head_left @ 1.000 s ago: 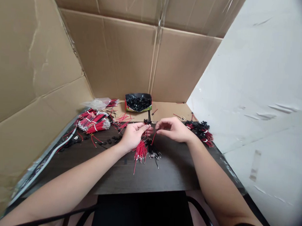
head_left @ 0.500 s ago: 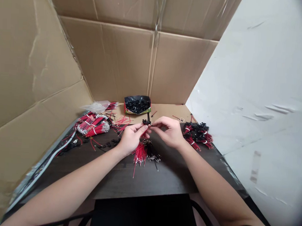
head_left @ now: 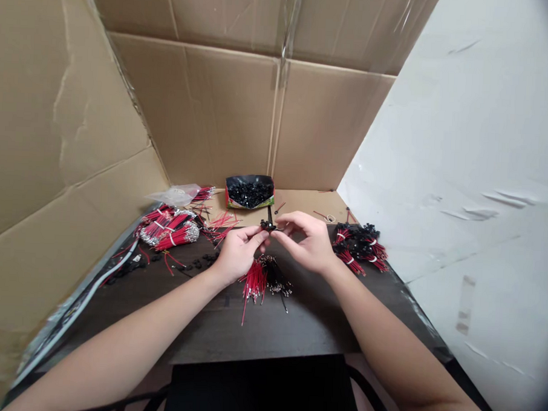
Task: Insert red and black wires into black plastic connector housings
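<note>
My left hand (head_left: 238, 251) and my right hand (head_left: 305, 240) meet over the dark table (head_left: 296, 318), fingertips pinched together. Between them sits a small black connector (head_left: 267, 225), held by both. From under my left palm a bundle of red wires (head_left: 254, 281) and black wires (head_left: 277, 279) fans down onto the table. Whether my left hand also grips that bundle is hidden.
A black pouch of black connectors (head_left: 250, 192) stands at the back. Banded red wire bundles (head_left: 169, 229) and a clear bag (head_left: 174, 194) lie at the left. Finished red-and-black wire bundles (head_left: 360, 245) lie at the right. Cardboard walls (head_left: 205, 111) enclose the left and back; a white wall (head_left: 461, 165) stands on the right.
My right hand moved left to meet my left hand, and both fingertips closed on the small black connector. The camera tilted slightly.
</note>
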Demonstrator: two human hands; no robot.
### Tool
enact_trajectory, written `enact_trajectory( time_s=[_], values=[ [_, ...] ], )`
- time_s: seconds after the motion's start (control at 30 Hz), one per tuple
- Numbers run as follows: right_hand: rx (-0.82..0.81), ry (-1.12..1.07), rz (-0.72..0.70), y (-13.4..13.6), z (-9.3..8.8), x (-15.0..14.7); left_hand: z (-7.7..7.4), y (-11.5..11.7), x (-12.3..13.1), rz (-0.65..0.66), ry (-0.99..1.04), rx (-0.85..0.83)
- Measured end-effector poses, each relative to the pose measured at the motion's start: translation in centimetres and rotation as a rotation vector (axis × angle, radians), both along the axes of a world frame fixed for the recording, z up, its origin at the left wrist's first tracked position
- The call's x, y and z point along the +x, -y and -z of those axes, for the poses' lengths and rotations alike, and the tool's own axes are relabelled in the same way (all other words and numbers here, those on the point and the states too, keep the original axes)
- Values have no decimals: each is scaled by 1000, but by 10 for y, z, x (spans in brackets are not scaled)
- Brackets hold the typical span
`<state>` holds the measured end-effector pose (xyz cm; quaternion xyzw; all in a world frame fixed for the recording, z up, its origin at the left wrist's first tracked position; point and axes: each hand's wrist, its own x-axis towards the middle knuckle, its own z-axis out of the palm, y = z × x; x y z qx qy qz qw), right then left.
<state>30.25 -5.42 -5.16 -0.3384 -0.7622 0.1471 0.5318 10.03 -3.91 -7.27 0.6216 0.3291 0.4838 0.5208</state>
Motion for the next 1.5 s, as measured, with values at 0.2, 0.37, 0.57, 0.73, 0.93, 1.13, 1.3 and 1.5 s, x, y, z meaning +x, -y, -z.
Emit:
enact_trajectory(
  time_s=[0.2, 0.37, 0.57, 0.73, 0.93, 1.13, 1.3, 1.5],
  values=[
    [35, 12, 1, 3, -2, -2, 1, 0, -1, -4, 12, 25],
    [-30, -14, -51, 5, -3, -3, 4, -1, -1, 2, 38, 13],
    [-81, -57, -74, 6, -4, -1, 1, -1, -1, 0, 24, 40],
    [-159, -76, -50, 7, -2, -5, -3, -1, -2, -20, -26, 35],
    [-87, -56, -15, 5, 2, -8, -5, 3, 1, 27, -43, 29],
    [-133, -38, -31, 5, 1, -6, -3, 3, 0, 27, -51, 61],
    [-36, 59, 51, 8, -1, -8, 3, 3, -3, -22, -158, 175],
    [74, 118, 75, 9, -1, -9, 7, 6, -2, -36, -211, 264]
  ],
)
